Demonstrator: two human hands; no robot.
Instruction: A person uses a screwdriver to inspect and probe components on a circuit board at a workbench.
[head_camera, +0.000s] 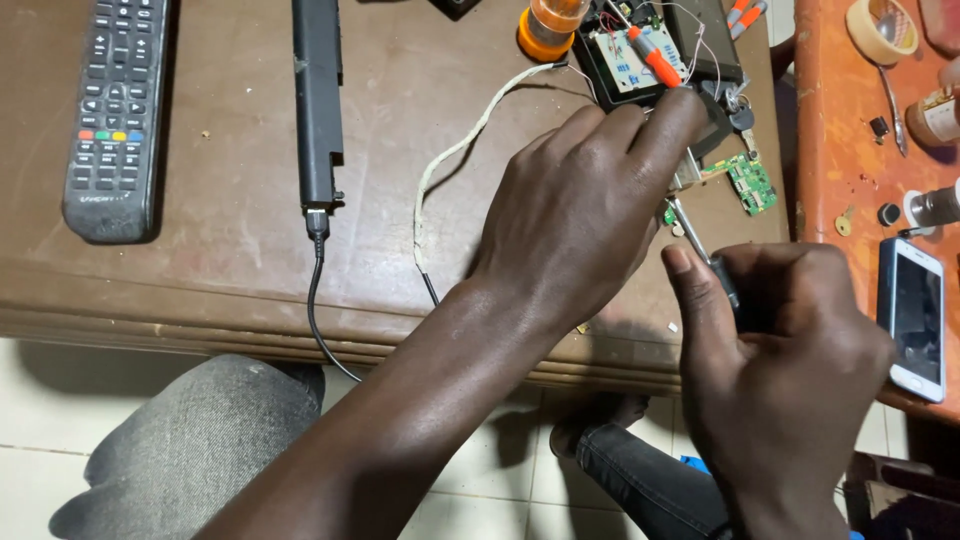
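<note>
A: Logging the hands. The left hand (580, 210) is lying palm-down over a small dark part at the tabletop (230, 230) edge, its fingers (665, 120) pressed together and curled onto it, pinning it down. The part itself is mostly hidden beneath them.

B: And the right hand (780, 350)?

A: It is gripping the dark handle of a screwdriver (700, 250), fingers closed around it. The metal shaft is angling up and left, its tip disappearing under the left hand beside a small green circuit board (750, 182).

B: Risks?

A: Three, as judgement only. First, the tip is working just beside the left fingers; if it is slipping off its seat, it is heading into them. Second, the work is sitting at the very edge of the tabletop, so a loosened screw or the green board could be dropping to the floor. Third, thin wires are trailing from the open black device (655, 55) just behind, where an orange-handled tool (652, 55) is resting; a jolt of the left hand could be snagging them.

B: Anything else close by?

A: A white phone (915, 315) is lying on the orange surface to the right, near the right hand's elbow room.
</note>
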